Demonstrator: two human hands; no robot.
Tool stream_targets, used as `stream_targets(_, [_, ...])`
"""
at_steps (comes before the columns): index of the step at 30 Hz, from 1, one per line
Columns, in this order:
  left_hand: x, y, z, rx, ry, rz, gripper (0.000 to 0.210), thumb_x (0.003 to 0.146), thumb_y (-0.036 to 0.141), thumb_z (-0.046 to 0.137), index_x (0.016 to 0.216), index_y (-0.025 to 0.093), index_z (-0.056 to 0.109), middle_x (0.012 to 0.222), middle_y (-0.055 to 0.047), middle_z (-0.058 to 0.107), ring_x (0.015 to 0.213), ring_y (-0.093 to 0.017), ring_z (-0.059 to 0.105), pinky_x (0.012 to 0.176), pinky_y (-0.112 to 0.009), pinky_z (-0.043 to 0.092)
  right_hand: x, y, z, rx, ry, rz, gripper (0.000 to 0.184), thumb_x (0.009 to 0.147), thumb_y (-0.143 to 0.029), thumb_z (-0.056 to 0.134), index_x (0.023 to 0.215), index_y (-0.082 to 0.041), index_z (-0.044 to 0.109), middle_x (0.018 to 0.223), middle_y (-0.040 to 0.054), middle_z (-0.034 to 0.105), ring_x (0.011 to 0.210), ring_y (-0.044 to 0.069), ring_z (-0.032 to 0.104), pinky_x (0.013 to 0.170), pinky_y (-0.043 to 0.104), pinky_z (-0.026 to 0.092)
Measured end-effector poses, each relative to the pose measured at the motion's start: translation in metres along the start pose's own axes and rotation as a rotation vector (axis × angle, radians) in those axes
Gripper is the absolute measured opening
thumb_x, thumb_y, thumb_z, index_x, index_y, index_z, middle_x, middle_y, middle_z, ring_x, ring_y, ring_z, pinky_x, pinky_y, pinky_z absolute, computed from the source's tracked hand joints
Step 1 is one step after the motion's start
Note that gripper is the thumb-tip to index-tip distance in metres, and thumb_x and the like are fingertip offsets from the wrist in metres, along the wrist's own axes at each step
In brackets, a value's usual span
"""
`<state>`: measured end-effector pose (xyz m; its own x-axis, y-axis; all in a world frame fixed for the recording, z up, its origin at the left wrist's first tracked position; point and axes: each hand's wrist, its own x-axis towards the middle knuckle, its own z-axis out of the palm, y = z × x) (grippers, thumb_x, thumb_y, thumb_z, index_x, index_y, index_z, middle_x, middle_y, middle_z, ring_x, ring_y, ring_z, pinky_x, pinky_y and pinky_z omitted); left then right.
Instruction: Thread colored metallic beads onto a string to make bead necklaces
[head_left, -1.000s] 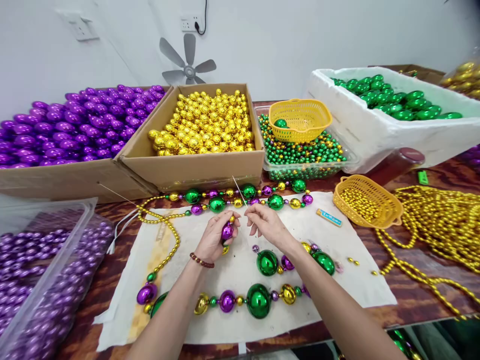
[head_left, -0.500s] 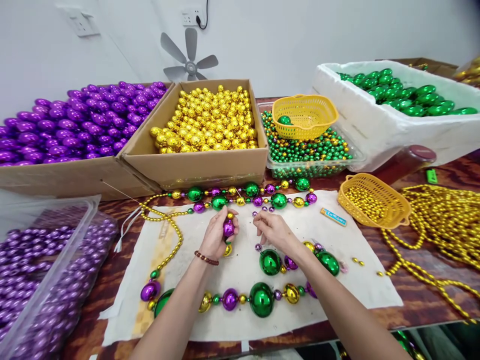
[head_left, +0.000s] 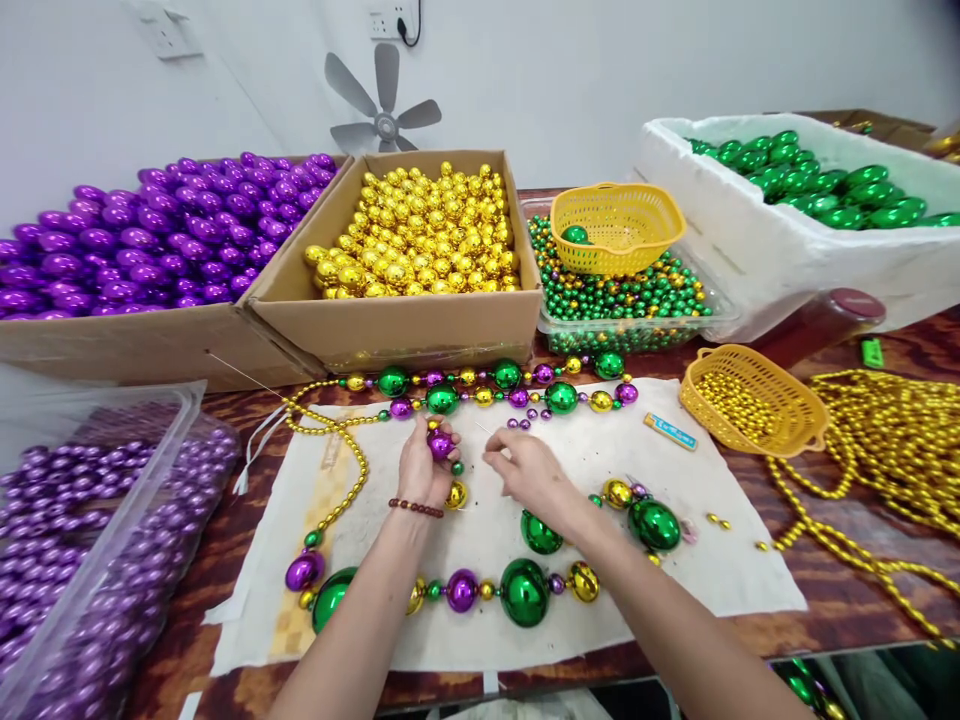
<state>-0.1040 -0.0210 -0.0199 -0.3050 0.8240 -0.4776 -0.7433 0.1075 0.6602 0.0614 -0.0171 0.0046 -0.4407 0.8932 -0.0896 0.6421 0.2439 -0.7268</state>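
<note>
In the head view, a purple bead (head_left: 439, 443) is held in the left hand (head_left: 417, 470) above a white cloth (head_left: 495, 535), the fingers wrapped around it; a small green bead (head_left: 458, 468) and a gold bead (head_left: 455, 494) are seen just below. By the right hand (head_left: 529, 472), a thin pale needle (head_left: 483, 427) is shown near the fingertips; whether they are closed on it cannot be told. The purple bead is judged light, hard and hollow, its mirror coat likely slippery and easily scratched or dented if squeezed hard. It is best taken around its widest part with soft fingertips, the ends left uncovered. The needle is judged stiff, slight and easily dropped, best pinched along its shaft. Nearer the camera, a strand (head_left: 524, 592) is laid across the cloth.
</note>
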Motion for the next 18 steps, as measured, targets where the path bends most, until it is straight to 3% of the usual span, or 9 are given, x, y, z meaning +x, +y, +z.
stream_targets(4, [0.003,-0.006,-0.003,-0.052,0.076,0.011,0.027,0.096,0.040,0.045,0.083,0.017,0.051,0.063,0.002,0.051,0.051,-0.008,0.053,0.040,-0.015,0.036,0.002,-0.015,0.037,0.145,0.017,0.008,0.010,0.091,-0.027,0.053,0.087,-0.022,0.059,0.087,0.0014,0.067,0.065,0.014,0.065,0.058,0.024,0.046])
stream_targets(8, [0.004,-0.008,-0.006,-0.042,0.107,0.027,0.028,0.096,0.040,0.044,0.082,0.017,0.051,0.062,0.002,0.050,0.050,-0.009,0.053,0.040,-0.016,0.034,0.004,-0.006,0.055,0.242,0.017,0.049,0.007,0.087,-0.018,0.050,0.087,-0.021,0.057,0.081,0.0018,0.066,0.060,0.014,0.065,0.046,0.021,0.045])
stream_targets(12, [0.004,-0.004,-0.008,0.054,0.138,0.109,0.028,0.093,0.044,0.048,0.082,0.017,0.051,0.062,0.002,0.051,0.050,-0.009,0.053,0.039,-0.016,0.032,0.009,0.011,0.044,0.263,-0.003,0.085,0.013,0.089,-0.017,0.042,0.094,-0.020,0.054,0.073,-0.0003,0.063,0.051,0.013,0.066,0.037,0.017,0.041])
stream_targets(18, [0.005,0.012,-0.018,0.441,0.185,0.363,0.032,0.083,0.052,0.058,0.090,0.021,0.054,0.070,0.002,0.058,0.054,-0.011,0.058,0.045,-0.019,0.038,0.014,0.024,0.014,0.078,-0.055,0.011,0.015,0.089,-0.017,0.045,0.085,-0.019,0.060,0.080,0.0005,0.066,0.051,0.010,0.064,0.052,0.021,0.044])
